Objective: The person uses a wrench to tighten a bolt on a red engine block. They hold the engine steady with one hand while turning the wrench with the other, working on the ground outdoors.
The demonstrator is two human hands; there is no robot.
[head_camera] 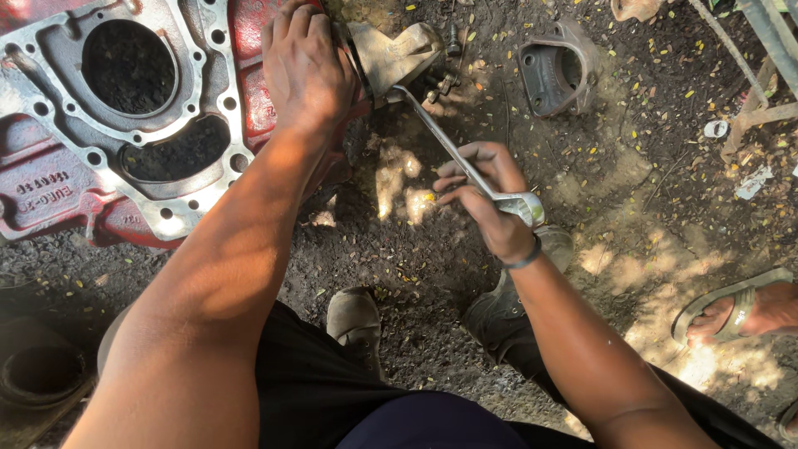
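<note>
My left hand [306, 62] presses on the edge of a red engine housing [50, 187], next to a beige metal part [397, 51] fixed to it. Gripped in my right hand [486, 195] is a long silver ring spanner [453, 150]. The spanner's far end sits at the bolts [440, 81] beside the beige part, and its near ring end pokes out past my wrist. A grey flange with large round openings [125, 91] covers the housing's top face.
A loose dark metal bracket [555, 71] lies on the dirt at upper right. Another person's sandalled foot [744, 312] is at the right edge. My own shoes [356, 320] rest on the ground below. A round dark part [37, 374] sits lower left.
</note>
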